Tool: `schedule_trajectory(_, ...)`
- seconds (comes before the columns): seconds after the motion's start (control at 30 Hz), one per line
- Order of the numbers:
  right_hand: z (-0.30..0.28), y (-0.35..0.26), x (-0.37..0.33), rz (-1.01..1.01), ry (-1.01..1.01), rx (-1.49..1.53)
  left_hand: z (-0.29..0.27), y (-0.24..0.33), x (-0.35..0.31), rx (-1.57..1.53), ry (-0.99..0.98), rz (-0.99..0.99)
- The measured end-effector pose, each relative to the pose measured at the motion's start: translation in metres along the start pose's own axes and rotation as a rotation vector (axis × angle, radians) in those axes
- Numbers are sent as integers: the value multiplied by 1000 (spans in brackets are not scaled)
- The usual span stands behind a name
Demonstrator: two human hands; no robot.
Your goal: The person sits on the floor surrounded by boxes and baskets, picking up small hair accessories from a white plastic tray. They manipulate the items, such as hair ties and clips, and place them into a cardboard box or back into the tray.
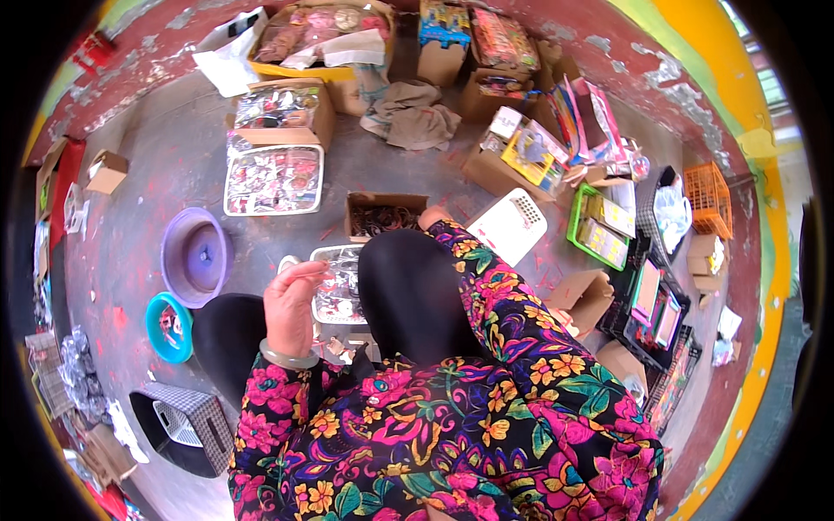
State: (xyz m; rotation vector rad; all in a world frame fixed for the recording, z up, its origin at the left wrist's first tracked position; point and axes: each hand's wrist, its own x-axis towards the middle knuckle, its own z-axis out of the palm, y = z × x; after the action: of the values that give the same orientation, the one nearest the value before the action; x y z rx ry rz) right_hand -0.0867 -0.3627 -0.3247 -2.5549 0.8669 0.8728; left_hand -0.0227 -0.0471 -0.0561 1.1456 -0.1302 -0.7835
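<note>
The black top (426, 425) is floral, the legwear (413, 300) black, the bangle (288, 358) seemingly pale.

You are working in what looks like a storeroom or small workshop, with packaged goods (276, 108) filling cardboard boxes (291, 136) and plastic baskets (708, 200) crowding the floor (130, 252) beside peeling walls (625, 54).

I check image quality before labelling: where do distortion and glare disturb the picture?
Head view: the maroon and yellow painted wall bows along the edge; head view: white reflections speckle the shiny clear plastic packets beyond the left hand; head view: the pale upper-right opening looks washed out.
</note>
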Motion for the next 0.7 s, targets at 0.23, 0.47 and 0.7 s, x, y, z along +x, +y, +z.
schedule_trajectory(0.23, -21, 5, -8, -91, -32, -153, -2, -7, 5, 5, 19, -9)
schedule_trajectory(0.47, -21, 12, 16, 7, 273, 217, -7, -11, 13, 61, 6, -3)
schedule_trajectory(0.7, -51, -1, -12, 154, 337, 419, -6, -10, 12, 72, 54, 9)
